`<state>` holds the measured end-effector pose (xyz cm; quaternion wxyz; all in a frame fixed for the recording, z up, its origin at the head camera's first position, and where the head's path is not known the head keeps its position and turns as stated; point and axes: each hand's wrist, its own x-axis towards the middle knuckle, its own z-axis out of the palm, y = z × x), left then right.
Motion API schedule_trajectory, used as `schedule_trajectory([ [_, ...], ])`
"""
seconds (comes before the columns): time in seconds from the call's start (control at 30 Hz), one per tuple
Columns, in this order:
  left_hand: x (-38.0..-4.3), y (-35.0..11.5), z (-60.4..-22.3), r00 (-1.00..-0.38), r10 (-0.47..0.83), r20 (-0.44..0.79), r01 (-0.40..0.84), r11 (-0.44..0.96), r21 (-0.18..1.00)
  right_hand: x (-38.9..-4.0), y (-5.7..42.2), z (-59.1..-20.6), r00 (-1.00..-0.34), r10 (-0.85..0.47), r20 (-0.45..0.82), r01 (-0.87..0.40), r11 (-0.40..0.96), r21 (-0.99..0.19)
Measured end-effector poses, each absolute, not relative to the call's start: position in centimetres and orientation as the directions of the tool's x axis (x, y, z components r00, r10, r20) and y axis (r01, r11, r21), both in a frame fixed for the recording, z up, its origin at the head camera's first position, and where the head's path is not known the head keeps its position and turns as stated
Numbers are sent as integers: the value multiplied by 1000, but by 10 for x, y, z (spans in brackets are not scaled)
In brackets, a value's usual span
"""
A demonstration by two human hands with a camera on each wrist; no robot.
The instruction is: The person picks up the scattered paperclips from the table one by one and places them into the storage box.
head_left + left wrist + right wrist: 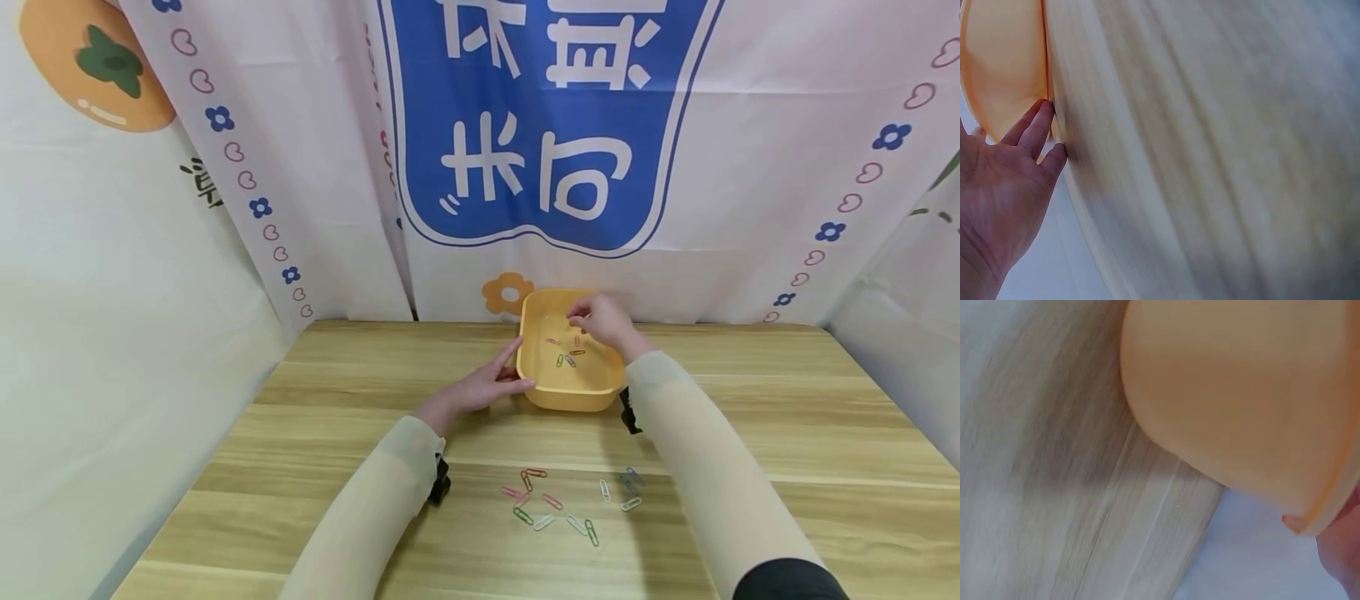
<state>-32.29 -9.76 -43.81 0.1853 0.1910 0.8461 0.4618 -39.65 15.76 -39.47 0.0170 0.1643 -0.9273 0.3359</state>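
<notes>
A yellow plastic basin point(573, 400) stands on the wooden table against the back curtain. Several small paper clips point(570, 361) in red, pink, green and blue lie on its floor. My left hand point(487, 385) is at the basin's left side, thumb at the near rim and fingers spread along the wall. In the left wrist view the fingers point(1035, 131) are extended against the basin. My right hand point(603, 321) reaches over the right rim into the far part, thumb and fingers bent together; I cannot tell whether a clip is between them.
Nearer on the table point(300, 467), between the forearms, lie scattered pink clips point(552, 502), red clips point(536, 472), green clips point(592, 533) and white clips point(632, 504). Blue clips point(632, 479) lie by the right sleeve. A printed white curtain point(465, 267) hangs right behind the basin.
</notes>
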Motion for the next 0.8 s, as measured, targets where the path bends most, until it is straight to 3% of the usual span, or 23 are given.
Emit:
schedule_trajectory([
  [0.43, -323, -97, -440, -857, 501, -118, 162, 480, 862, -387, 161, -382, -930, -332, 159, -357, 706, -612],
  [0.8, -323, -97, -438, -852, 509, -121, 171, 490, 855, -353, 161, -367, -837, -490, 244, -528, 602, -599],
])
